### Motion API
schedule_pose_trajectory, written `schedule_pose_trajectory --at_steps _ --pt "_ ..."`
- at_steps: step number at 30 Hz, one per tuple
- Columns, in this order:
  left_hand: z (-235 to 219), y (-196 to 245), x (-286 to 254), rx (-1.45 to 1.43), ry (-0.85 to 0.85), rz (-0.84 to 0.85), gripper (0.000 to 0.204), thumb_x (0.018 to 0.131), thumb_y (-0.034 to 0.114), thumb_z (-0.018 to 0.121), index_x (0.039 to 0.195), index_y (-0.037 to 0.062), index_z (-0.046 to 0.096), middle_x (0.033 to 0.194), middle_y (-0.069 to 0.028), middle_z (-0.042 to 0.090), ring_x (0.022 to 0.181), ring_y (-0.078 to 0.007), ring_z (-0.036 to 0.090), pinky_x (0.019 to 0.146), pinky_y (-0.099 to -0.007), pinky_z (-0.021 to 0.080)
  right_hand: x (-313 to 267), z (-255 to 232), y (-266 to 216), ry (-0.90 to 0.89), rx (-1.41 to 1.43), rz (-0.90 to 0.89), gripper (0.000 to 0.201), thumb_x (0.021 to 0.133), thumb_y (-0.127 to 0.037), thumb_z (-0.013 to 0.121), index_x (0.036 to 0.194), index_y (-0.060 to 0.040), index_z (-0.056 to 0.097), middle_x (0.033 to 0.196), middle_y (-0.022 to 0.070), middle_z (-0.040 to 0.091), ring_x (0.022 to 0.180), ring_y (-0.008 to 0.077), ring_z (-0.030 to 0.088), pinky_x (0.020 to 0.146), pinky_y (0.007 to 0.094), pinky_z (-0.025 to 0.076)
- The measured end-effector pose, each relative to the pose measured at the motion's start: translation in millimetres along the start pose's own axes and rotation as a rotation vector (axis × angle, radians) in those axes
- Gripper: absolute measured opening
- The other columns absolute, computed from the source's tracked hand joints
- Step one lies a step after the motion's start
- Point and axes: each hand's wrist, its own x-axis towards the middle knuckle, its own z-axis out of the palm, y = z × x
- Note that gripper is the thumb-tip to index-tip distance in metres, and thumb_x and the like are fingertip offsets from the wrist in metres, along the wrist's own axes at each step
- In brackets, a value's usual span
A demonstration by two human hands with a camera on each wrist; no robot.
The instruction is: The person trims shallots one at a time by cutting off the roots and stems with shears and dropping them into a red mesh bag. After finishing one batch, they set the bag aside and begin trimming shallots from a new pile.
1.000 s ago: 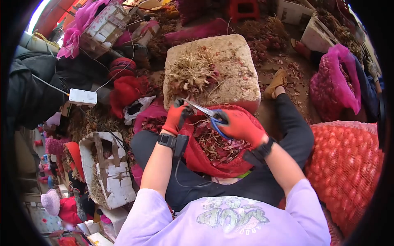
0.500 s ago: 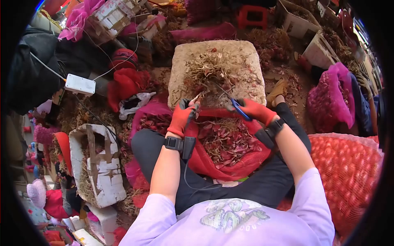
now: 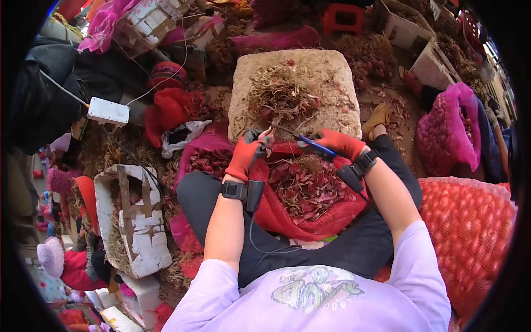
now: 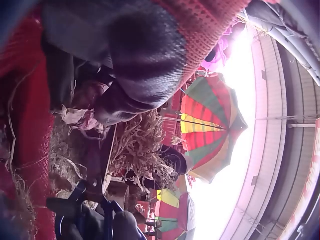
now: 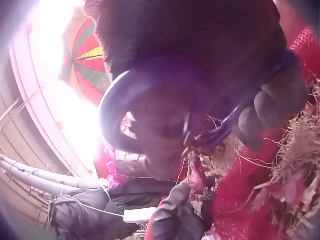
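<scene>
My left hand (image 3: 246,152), in a red glove with dark fingertips, pinches a small pinkish onion bulb (image 5: 197,181) with dry strands. The right hand (image 3: 338,145), gloved alike, grips blue-handled scissors (image 3: 316,145) whose blades point left at the bulb; in the right wrist view the blades meet its stem end. Just beyond both hands, a pile of dried onions (image 3: 282,91) lies on a worn foam block (image 3: 337,83). Below them an open red mesh bag (image 3: 265,213) holds bulbs' skins and dry scraps (image 3: 304,188).
A full red mesh sack (image 3: 467,232) stands at the right, with a pink sack (image 3: 448,130) beyond it. To the left are a broken white foam box (image 3: 149,238) and a white cable box (image 3: 108,110). A red stool (image 3: 342,19) stands beyond the block.
The head view has shifted. The scissors have swung to a flatter angle, and their blades are closer together near the left fingertips. The left hand keeps its pinch.
</scene>
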Motion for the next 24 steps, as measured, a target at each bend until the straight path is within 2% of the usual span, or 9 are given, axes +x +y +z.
schedule_pose_trajectory --at_steps 3,6,7,10,13,16,20,22,24 --pt "-3 -1 -2 0.003 -0.051 -0.023 0.013 0.089 0.014 0.056 0.099 0.0056 0.054 0.083 0.0023 0.057 0.069 -0.0048 0.051 0.059 -0.0208 0.043 2 3 -11 0.116 -0.092 -0.047 0.067 0.064 -0.059 0.071 0.077 0.0058 0.064 0.067 0.0127 0.063 0.057 0.0203 0.059 0.053 0.0353 0.045" --pt "3 5 -11 -0.101 -0.118 -0.02 0.011 0.091 0.016 0.055 0.098 0.0075 0.054 0.083 0.0019 0.056 0.072 -0.007 0.053 0.061 -0.0217 0.044 10 8 25 0.537 -0.523 -0.305 0.066 0.065 -0.06 0.07 0.072 0.0054 0.064 0.064 0.0121 0.062 0.058 0.0208 0.06 0.054 0.0352 0.045" --pt "7 6 -15 -0.236 -0.139 -0.04 0.01 0.091 0.017 0.054 0.097 0.0089 0.054 0.082 0.0022 0.056 0.072 -0.0079 0.053 0.062 -0.0224 0.045 2 5 27 0.427 -0.658 -0.093 0.058 0.072 -0.052 0.071 0.09 0.0036 0.065 0.071 0.0072 0.064 0.062 0.0115 0.059 0.054 0.0268 0.044" --pt "17 -2 -19 -0.459 -0.175 -0.154 0.008 0.093 0.021 0.054 0.096 0.0132 0.055 0.08 0.0034 0.055 0.072 -0.0094 0.055 0.064 -0.0248 0.047 -43 18 52 0.118 0.202 -0.038 0.04 0.08 -0.041 0.067 0.092 -0.0028 0.064 0.081 0.0055 0.065 0.068 0.0071 0.06 0.052 0.023 0.044" --pt "42 -31 -32 -0.643 -0.153 -0.218 0.007 0.093 0.023 0.054 0.095 0.0166 0.056 0.079 0.0049 0.055 0.072 -0.0087 0.055 0.065 -0.0255 0.048 -88 58 66 0.148 0.725 -0.193 0.031 0.083 -0.034 0.067 0.098 -0.0071 0.062 0.087 0.007 0.065 0.06 0.0063 0.056 0.051 0.0211 0.042" --pt "84 -89 -57 -0.562 -0.085 -0.113 0.015 0.095 0.026 0.049 0.104 0.015 0.055 0.083 0.0052 0.055 0.072 -0.0086 0.055 0.068 -0.0226 0.047 -99 106 56 0.563 0.437 -0.348 0.025 0.081 -0.021 0.068 0.099 -0.0058 0.061 0.091 0.0072 0.064 0.066 0.009 0.058 0.056 0.023 0.046" --pt "105 -146 -91 0.042 -0.155 0.14 0.026 0.097 0.031 0.044 0.112 0.0114 0.053 0.09 0.0054 0.056 0.075 -0.0084 0.055 0.073 -0.02 0.047 -94 133 70 0.55 0.754 -0.351 0.034 0.079 -0.013 0.066 0.107 0.002 0.055 0.086 0.0029 0.061 0.073 0.0101 0.059 0.063 0.0227 0.049" --pt "124 -94 -106 -0.554 -0.213 -0.265 0.025 0.098 0.03 0.043 0.111 0.0112 0.053 0.09 0.0056 0.057 0.076 -0.0074 0.054 0.07 -0.0188 0.045 -98 130 83 0.465 1.026 -0.322 0.034 0.078 -0.011 0.065 0.108 0.0033 0.055 0.085 0.0039 0.061 0.072 0.0103 0.059 0.064 0.023 0.049" --pt "117 -89 -107 -0.46 -0.219 -0.293 0.027 0.096 0.033 0.045 0.111 0.0112 0.054 0.091 0.0037 0.058 0.077 -0.0084 0.055 0.065 -0.021 0.044 -101 125 85 0.469 0.987 -0.29 0.035 0.079 -0.013 0.063 0.108 0.0046 0.055 0.085 0.0052 0.061 0.069 0.0097 0.058 0.061 0.0221 0.048"
